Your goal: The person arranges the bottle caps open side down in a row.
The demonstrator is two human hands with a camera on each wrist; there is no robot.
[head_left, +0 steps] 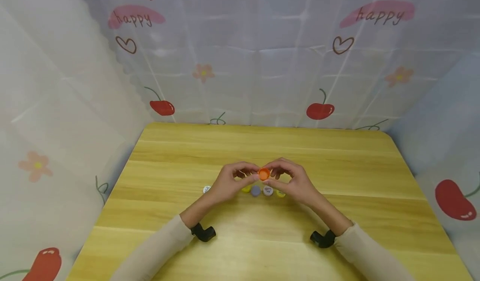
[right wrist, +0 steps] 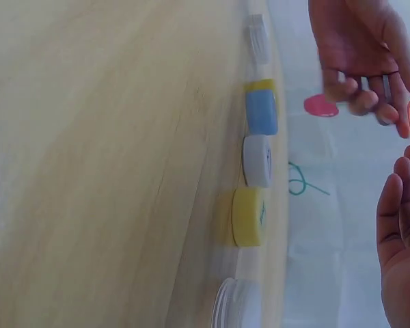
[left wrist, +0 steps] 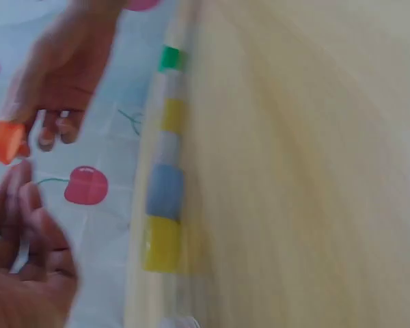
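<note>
An orange cap (head_left: 264, 174) is held up above the table between both hands, its hollow side showing in the head view. My left hand (head_left: 233, 181) pinches its left edge with thumb and fingertips. On the opposite edge, my right hand (head_left: 294, 180) grips it with thumb and forefinger. The left wrist view has the orange cap (left wrist: 8, 141) at its left border; in the right wrist view it is partly cut off. Beneath the hands stands a row of caps: a yellow cap (head_left: 246, 189), a bluish cap (head_left: 256, 190), a white cap (head_left: 268, 190) and another yellow cap (head_left: 281, 193).
Beside the left wrist sits another white cap (head_left: 206, 189) on the wooden table (head_left: 262, 147). A green cap (left wrist: 170, 58) shows at the row's far end in the left wrist view. Printed curtains (head_left: 240, 64) enclose the table's back and sides.
</note>
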